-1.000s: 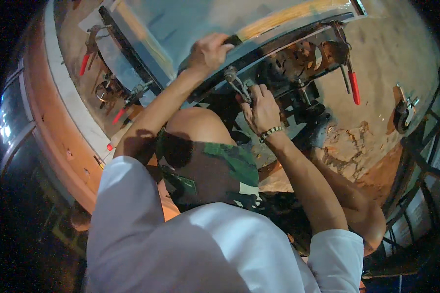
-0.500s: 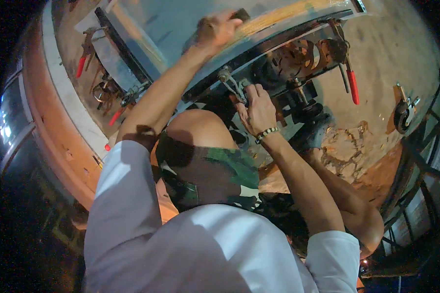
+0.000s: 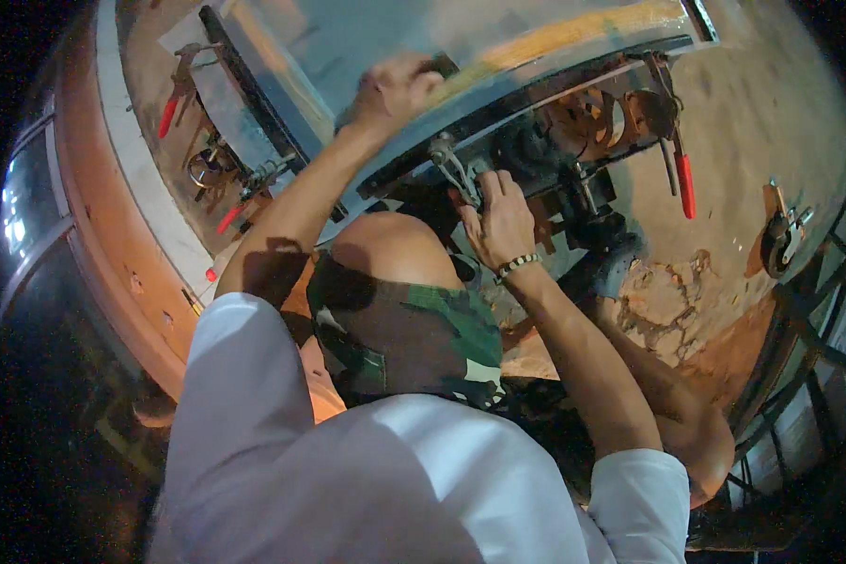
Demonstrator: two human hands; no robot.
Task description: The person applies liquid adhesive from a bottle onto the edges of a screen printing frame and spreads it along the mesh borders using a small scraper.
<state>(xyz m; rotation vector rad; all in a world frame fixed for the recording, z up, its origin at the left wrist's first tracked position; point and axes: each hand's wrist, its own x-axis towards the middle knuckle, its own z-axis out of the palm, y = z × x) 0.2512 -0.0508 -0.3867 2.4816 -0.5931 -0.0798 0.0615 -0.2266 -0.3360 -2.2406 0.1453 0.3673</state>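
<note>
My left hand [image 3: 395, 89] reaches up to a pale blue-grey panel [image 3: 348, 38] and is closed around a small dark object [image 3: 444, 66] at the panel's lower edge. Below it, my right hand [image 3: 498, 221], with a bead bracelet on the wrist, grips a metal clamp lever [image 3: 446, 162] fixed to the black frame rail [image 3: 555, 89] under the panel. My bare knee [image 3: 385, 244] and camouflage shorts [image 3: 414, 329] sit between my two arms. What the lever joins to is hidden in dark machinery.
Red-handled clamps stand on the rig: one at right [image 3: 686, 183], two at left [image 3: 167, 117] [image 3: 227, 218]. Another small clamp [image 3: 785, 235] is mounted far right. An orange curb [image 3: 113, 244] runs along the left, a dark metal railing [image 3: 799, 376] along the right.
My left hand slid up along the panel edge, then came back down a little to the left. My right hand stays on the clamp lever, shifting only slightly.
</note>
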